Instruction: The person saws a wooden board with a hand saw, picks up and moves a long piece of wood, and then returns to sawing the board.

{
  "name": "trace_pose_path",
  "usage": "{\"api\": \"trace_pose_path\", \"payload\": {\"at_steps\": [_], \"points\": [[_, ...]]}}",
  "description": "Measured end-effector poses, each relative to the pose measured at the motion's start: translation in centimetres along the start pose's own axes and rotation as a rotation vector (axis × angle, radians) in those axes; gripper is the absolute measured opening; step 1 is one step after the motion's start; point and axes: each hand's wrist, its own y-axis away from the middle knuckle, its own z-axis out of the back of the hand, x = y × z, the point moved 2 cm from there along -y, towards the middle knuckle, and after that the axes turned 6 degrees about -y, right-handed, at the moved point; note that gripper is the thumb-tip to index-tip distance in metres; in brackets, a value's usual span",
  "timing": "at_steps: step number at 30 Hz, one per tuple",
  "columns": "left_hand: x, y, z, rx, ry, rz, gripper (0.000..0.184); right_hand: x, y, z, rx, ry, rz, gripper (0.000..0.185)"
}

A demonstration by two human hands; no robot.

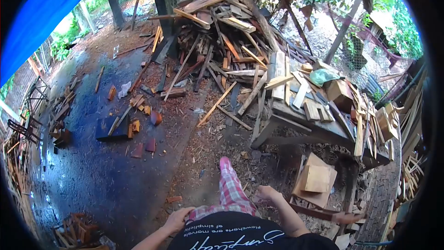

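Seen from above, a strip of chip-littered bare earth (199, 157) opens ahead of the person, between a dark, wet-looking floor (152, 171) on the left and a rough wooden workbench (307, 129) on the right. A tangled, splintery scrap-wood pile (217, 33) closes the far end. Offcuts and chunky blocks (134, 127) dot the dark floor.

The left hand (175, 221) rests against red-and-white plaid trousers (231, 190) at the hip; how far its fingers close cannot be told. The right hand (267, 193) hangs beside the body, fingers loosely bent; whether it grips anything is unclear. Nearest it, to the right, flat, pale, angular wooden pieces (316, 179) lie stacked below the bench's near edge. Thin planks and a crumpled, translucent greenish plastic bag (323, 76) cover the benchtop. Smooth blue sheeting (46, 19) slants across the upper left.
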Motion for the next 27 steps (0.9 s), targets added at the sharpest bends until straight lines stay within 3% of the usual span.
{"api": "trace_pose_path", "payload": {"at_steps": [1, 3, 4, 6, 12, 15, 22, 27], "points": [[0.5, -2.0, 0.7, -0.034, 0.012, -0.001, 0.047, -0.6, -2.6, 1.2, 0.031, 0.004, 0.128, 0.049], [-0.6, -6.4, 3.5, -0.111, 0.018, -0.005, 0.047, 3.5, -3.6, 7.7, 0.108, -0.053, -0.026, 0.045], [-2.7, -8.4, 5.9, -0.151, 0.011, -0.030, 0.044, 1.0, -8.5, 6.8, -0.048, 0.015, 0.141, 0.042], [-3.9, -12.2, 8.6, -0.211, -0.022, -0.090, 0.042, 5.6, -8.8, 13.4, -0.110, 0.045, 0.113, 0.040], [-3.0, -19.7, 12.5, -0.237, 0.057, 0.103, 0.037, 13.8, -16.7, 26.4, -0.077, 0.077, 0.270, 0.042], [-3.2, -23.2, 15.9, -0.288, 0.067, 0.045, 0.039, 16.7, -21.7, 30.4, -0.015, 0.151, 0.331, 0.042], [-2.2, -33.1, 26.8, -0.290, 0.029, 0.053, 0.038, 21.4, -30.0, 38.7, 0.075, 0.225, 0.287, 0.050], [-0.8, -37.5, 29.5, -0.173, 0.051, 0.274, 0.037, 24.5, -34.8, 47.8, 0.178, 0.099, 0.308, 0.058]]}}
